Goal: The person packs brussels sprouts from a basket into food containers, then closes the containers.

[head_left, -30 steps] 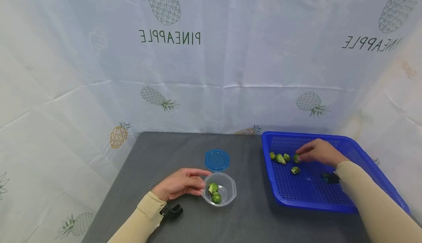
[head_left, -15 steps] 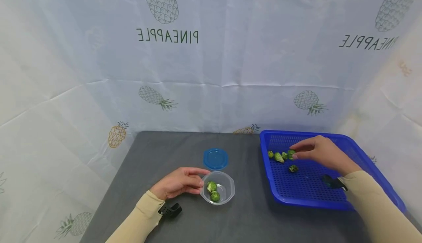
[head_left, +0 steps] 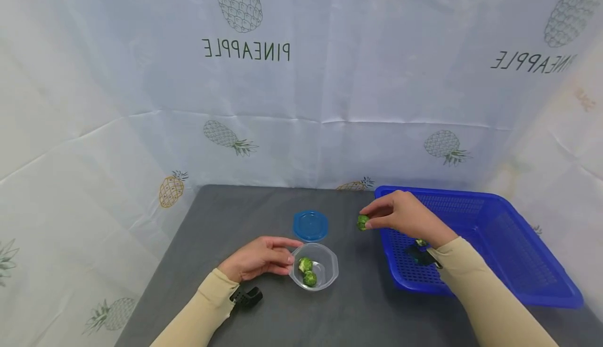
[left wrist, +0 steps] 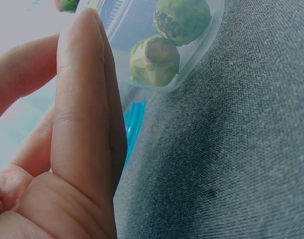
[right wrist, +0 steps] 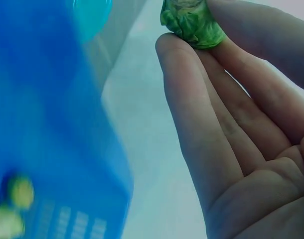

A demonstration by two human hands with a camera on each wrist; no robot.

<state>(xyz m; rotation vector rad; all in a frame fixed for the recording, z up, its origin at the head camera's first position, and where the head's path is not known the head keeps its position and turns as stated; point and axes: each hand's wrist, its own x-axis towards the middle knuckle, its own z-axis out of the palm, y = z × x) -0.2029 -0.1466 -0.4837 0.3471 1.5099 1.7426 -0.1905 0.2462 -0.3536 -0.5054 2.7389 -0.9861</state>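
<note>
A clear plastic container [head_left: 328,284] stands on the grey table, two Brussels sprouts [head_left: 309,278] inside it. My left hand [head_left: 260,258] holds it at its left rim, the thumb right at the edge and the index finger reaching along the far side. In the left wrist view the thumb [left wrist: 82,99] meets the container's wall. My right hand [head_left: 400,216] pinches another Brussels sprout [right wrist: 194,25] between thumb and fingertips, above the table just left of the blue basket [head_left: 532,289]. Another sprout [head_left: 421,242] shows in the basket, partly behind the right wrist.
A round blue lid [head_left: 310,225] lies on the table behind the container. Loose sprouts [right wrist: 21,191] sit in the basket, blurred in the right wrist view. A curtain [head_left: 301,96] printed with pineapples hangs behind the table.
My right hand has lifted a sprout out of the basket and carried it left past the rim. My left hand and the container have stayed in place.
</note>
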